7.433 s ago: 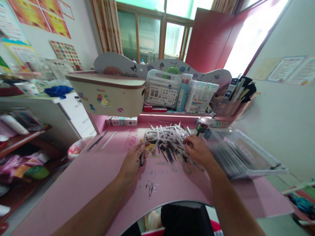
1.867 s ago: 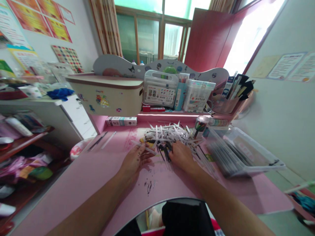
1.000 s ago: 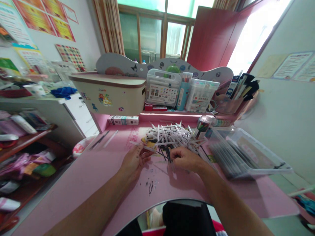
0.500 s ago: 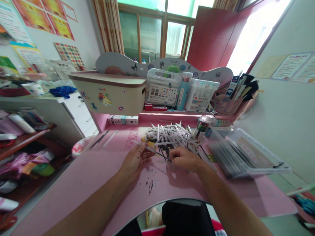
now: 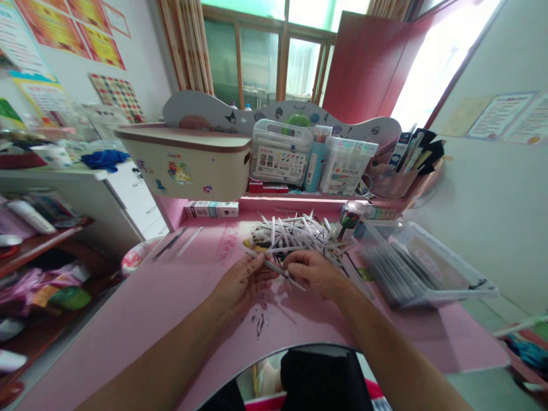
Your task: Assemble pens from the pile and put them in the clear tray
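**A:** While you sit at the pink laminate desk, what do your hands have?

**B:** Your left hand and right hand, fingers curled nearly closed, both pinch one thin white plastic stick, just in front of the heap of white-and-black plastic sticks near the desk's back edge.

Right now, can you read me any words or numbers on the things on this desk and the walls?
Nothing here can be read for sure:
Marker case label: too small to read.
White-and-teal box: too blurred to read.
Red print on the pink desk: too blurred to read.
Wall certificates: too small to read.
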